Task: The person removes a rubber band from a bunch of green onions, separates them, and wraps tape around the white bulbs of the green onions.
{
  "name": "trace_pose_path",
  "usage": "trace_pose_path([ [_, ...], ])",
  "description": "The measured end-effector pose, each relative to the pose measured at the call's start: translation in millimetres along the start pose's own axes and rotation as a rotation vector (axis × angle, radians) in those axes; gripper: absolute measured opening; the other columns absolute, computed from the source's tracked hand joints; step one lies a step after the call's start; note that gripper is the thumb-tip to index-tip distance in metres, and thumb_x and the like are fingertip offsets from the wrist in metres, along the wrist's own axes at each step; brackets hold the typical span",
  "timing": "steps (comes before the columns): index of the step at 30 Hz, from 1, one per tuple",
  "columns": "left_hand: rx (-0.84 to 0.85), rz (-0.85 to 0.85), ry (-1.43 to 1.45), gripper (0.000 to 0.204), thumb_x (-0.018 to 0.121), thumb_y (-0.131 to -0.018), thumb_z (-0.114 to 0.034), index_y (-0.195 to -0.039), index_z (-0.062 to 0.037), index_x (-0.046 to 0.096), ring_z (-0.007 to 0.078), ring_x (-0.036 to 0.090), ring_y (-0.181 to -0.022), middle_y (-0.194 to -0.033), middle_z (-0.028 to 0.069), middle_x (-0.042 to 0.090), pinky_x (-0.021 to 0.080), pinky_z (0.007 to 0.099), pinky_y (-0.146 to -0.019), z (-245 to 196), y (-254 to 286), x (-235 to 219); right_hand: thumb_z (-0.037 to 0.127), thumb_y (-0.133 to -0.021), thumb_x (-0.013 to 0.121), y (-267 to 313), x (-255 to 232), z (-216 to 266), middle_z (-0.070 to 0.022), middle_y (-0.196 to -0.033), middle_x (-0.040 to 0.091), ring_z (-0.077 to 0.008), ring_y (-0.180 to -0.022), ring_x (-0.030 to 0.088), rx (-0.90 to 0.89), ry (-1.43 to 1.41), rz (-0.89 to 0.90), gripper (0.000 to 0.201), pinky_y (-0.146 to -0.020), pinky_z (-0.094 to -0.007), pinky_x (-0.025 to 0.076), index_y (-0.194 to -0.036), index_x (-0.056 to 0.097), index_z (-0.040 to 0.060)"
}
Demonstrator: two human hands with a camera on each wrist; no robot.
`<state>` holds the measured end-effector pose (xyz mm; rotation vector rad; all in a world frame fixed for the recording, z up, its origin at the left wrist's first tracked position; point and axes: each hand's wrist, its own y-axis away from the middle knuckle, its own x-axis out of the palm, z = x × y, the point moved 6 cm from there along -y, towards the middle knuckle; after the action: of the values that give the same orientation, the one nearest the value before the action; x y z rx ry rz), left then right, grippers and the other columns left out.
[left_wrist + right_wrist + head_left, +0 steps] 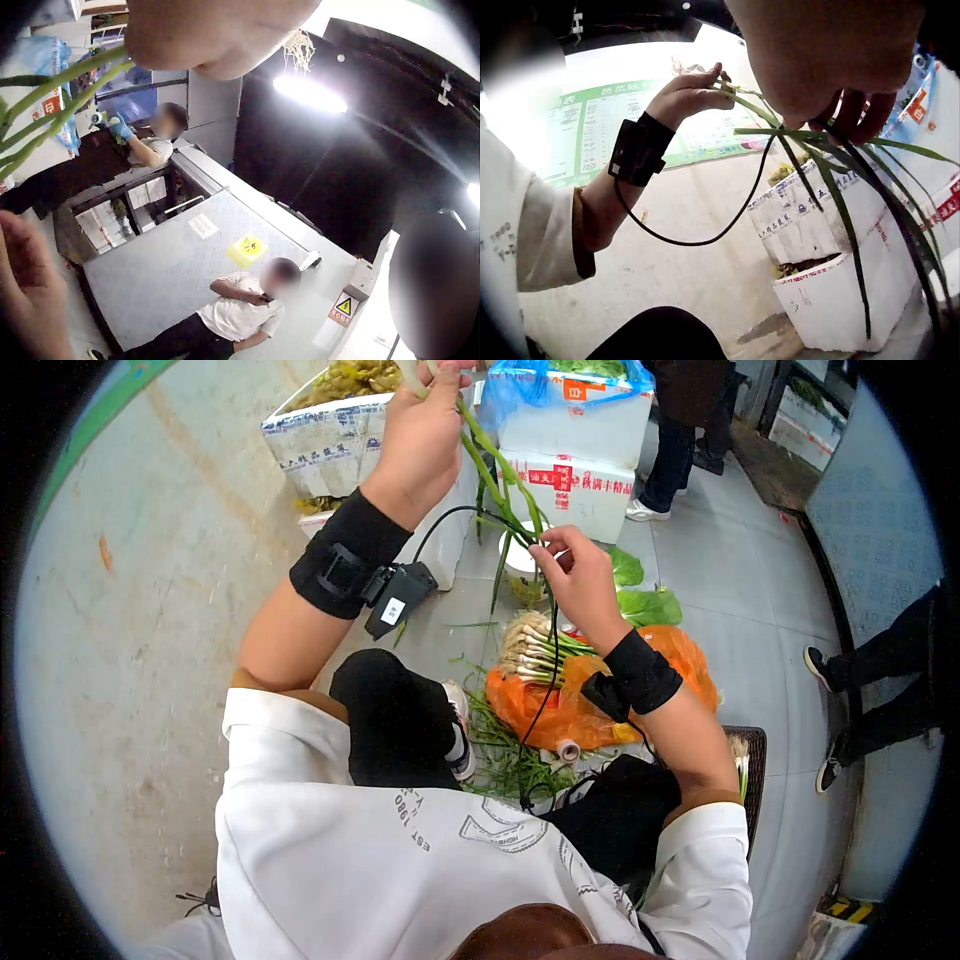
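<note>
Up at the top of the head view my left hand (420,450) grips a few scallions (497,458) near their pale lower ends. Roots (298,51) stick out past that hand in the left wrist view. Lower and to the right, my right hand (585,582) pinches the green leaves between thumb and fingers. Long leaf ends (841,206) hang down below the right hand in its wrist view. Beneath it, a pile of scallions (530,647) with white bulbs and roots lies on an orange plastic bag (590,705).
Foam boxes (570,490) stand stacked ahead, beside another box (330,445) of greens. A white tub (518,557) sits behind the leaves. Loose green scraps (505,745) litter the floor between my feet. A black cable (697,242) loops from my left wrist. Other people's legs (895,645) show at right.
</note>
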<state>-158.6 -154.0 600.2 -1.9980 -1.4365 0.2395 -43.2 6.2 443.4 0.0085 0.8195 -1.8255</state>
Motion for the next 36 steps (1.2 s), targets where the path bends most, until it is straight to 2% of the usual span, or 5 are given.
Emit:
trace_pose_path([
  [14,0.325,0.146,-0.48,0.029,0.047,-0.11,-0.028,-0.113,-0.004,0.063,0.011,0.055,-0.095,-0.102,0.0025,0.063,0.045,0.0271,-0.085,22,24,-17,0.017,-0.101,0.06,22,7,-8,0.0022,-0.089,0.056,-0.0044,-0.067,0.052,0.348,-0.604,0.281,0.018,-0.056,-0.0225,0.041,-0.114,0.062,0.004],
  [23,0.19,-0.08,-0.516,0.052,0.041,-0.11,-0.042,-0.131,0.0036,0.055,0.0181,0.058,-0.097,-0.11,0.0122,0.066,0.047,0.0344,-0.087,25,10,-94,0.019,-0.101,0.062,61,-51,1,0.0006,-0.088,0.061,-0.0066,-0.082,0.056,0.229,-0.17,0.874,0.019,-0.074,-0.0265,0.049,-0.103,0.064,0.0001],
  [31,0.108,-0.121,-0.486,0.036,0.046,-0.109,-0.033,-0.121,-0.0035,0.063,0.0142,0.057,-0.101,-0.111,0.0049,0.066,0.043,0.0283,-0.09,48,58,-129,0.014,-0.1,0.062,147,-150,-65,0.0015,-0.082,0.062,-0.0058,-0.07,0.055,0.739,-0.061,0.985,0.025,-0.065,-0.0244,0.05,-0.123,0.07,0.0069],
  [34,0.053,-0.224,-0.397,0.03,0.049,-0.109,-0.028,-0.117,-0.0031,0.063,0.0121,0.057,-0.099,-0.109,0.0041,0.066,0.043,0.0276,-0.087,54,100,-111,0.02,-0.1,0.062,168,-118,-94,-0.0073,-0.088,0.073,-0.0167,-0.074,0.065,0.237,-0.003,1.016,0.023,-0.067,-0.0343,0.05,-0.11,0.072,0.0008],
  [36,0.017,-0.275,-0.409,0.03,0.047,-0.109,-0.027,-0.115,-0.0014,0.061,0.0117,0.057,-0.101,-0.111,0.0047,0.065,0.043,0.0273,-0.089,69,126,-100,0.029,-0.097,0.065,181,-82,-90,-0.0154,-0.088,0.073,-0.0266,-0.075,0.069,0.372,0.221,1.242,0.03,-0.069,-0.0398,0.051,-0.099,0.073,0.0001],
])
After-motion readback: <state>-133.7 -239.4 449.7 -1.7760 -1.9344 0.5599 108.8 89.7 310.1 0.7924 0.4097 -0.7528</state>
